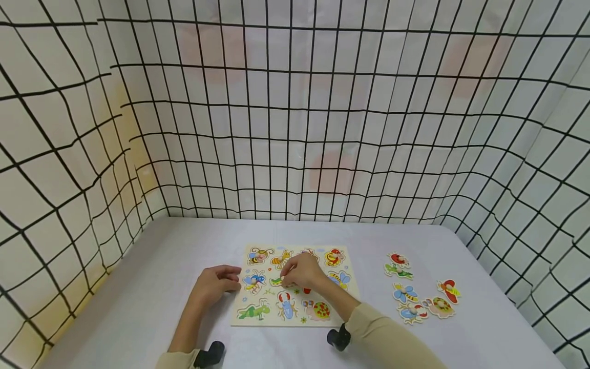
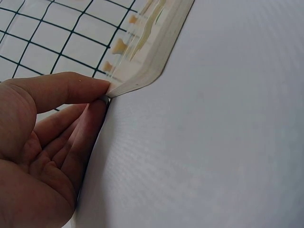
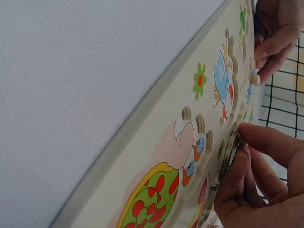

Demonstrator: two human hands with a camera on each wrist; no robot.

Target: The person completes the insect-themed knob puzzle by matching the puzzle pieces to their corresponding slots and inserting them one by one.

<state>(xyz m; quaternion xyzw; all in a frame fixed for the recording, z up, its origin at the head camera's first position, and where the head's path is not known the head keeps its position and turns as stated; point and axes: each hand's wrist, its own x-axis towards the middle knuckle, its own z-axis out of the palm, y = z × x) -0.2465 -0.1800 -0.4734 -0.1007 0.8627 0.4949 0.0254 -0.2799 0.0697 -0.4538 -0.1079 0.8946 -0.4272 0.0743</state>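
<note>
A cream insect peg puzzle board [image 1: 295,324] lies flat on the white table. My right hand [image 1: 301,271] is over its middle row, thumb and index finger pinching a small green insect puzzle piece [image 1: 275,282] at the board. In the right wrist view those fingertips meet low against the board, and most of the piece is hidden behind them. At the board's left edge rests my left hand [image 1: 209,287], its thumb and fingers loosely extended. The left wrist view shows the thumb [image 2: 71,90] touching the edge near a rounded corner. A blue insect piece [image 1: 254,281] with a knob sits near that hand.
Loose insect pieces lie right of the board: a red-and-green pair [image 1: 398,266], a blue-winged one [image 1: 405,293], a red-and-yellow one [image 1: 449,291], and an overlapping pair with a spotted piece [image 1: 440,306]. Black wire mesh [image 1: 299,154] stands around the table's back and sides.
</note>
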